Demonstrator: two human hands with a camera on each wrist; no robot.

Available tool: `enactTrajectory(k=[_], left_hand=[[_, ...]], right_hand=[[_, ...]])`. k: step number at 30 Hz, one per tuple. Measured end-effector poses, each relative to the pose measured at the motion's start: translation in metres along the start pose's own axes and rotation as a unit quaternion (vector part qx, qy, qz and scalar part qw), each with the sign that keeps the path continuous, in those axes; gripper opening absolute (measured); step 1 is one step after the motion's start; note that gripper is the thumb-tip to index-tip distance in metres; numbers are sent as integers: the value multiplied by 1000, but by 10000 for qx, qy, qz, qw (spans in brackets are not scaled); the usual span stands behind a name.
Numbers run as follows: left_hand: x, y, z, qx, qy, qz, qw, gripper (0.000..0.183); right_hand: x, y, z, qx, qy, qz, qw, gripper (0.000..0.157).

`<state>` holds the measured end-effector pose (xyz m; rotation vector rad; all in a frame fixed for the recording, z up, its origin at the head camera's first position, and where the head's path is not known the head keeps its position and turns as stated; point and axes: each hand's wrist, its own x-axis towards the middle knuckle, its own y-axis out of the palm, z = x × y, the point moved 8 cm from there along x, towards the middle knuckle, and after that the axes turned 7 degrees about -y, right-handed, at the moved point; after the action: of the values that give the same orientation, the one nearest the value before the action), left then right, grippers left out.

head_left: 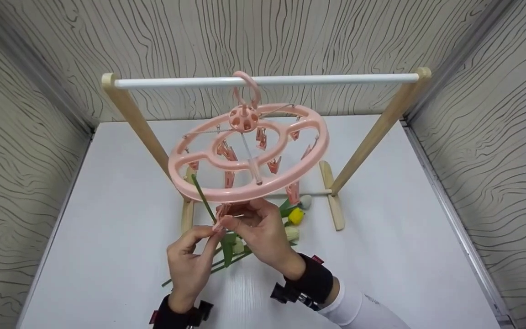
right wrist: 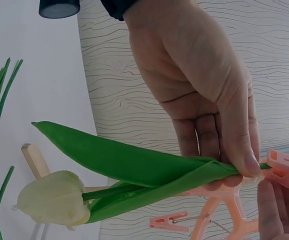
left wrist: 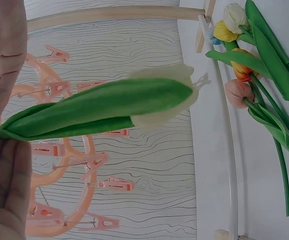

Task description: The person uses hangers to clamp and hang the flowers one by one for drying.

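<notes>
A white tulip (right wrist: 52, 197) hangs head down, its green leaves (left wrist: 99, 107) below the hands and its stem (head_left: 204, 198) rising past the hanger's ring. My left hand (head_left: 192, 265) pinches its stem just above the leaves. My right hand (head_left: 263, 233) grips a pink clothespin (right wrist: 287, 170) at the near side of the round pink hanger (head_left: 217, 195), thumb and fingers on the clip. The stem passes at this clothespin; whether its jaws clamp the stem I cannot tell. Both hands meet just under the ring.
The hanger hooks over a white rod (head_left: 176, 82) on a wooden stand (head_left: 372, 132). Several other clothespins (head_left: 292, 193) dangle from it. On the white table (head_left: 395, 256) lie several tulips, among them yellow (left wrist: 226, 31), orange (left wrist: 242, 64) and pink (left wrist: 236, 93) ones. Wood-patterned walls surround the table.
</notes>
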<state>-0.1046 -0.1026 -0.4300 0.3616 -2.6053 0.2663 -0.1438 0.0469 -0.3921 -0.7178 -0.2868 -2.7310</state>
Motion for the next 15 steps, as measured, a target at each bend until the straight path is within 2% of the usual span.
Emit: enactTrajectory(k=[4, 7, 11, 15], left_hand=[[2, -3, 0, -50, 58, -30, 10000, 18], [3, -6, 0, -85, 120, -66, 9999, 23], [3, -11, 2, -133, 74, -102, 9998, 23], [3, -14, 3, -113, -19, -165, 9998, 23]], right_hand=[[-3, -2, 1, -10, 212, 139, 9997, 38], [-9, -4, 1, -217, 254, 411, 9986, 39], [-24, -12, -5, -605, 271, 873, 9940, 32], [-40, -25, -18, -918, 477, 1252, 9867, 23]])
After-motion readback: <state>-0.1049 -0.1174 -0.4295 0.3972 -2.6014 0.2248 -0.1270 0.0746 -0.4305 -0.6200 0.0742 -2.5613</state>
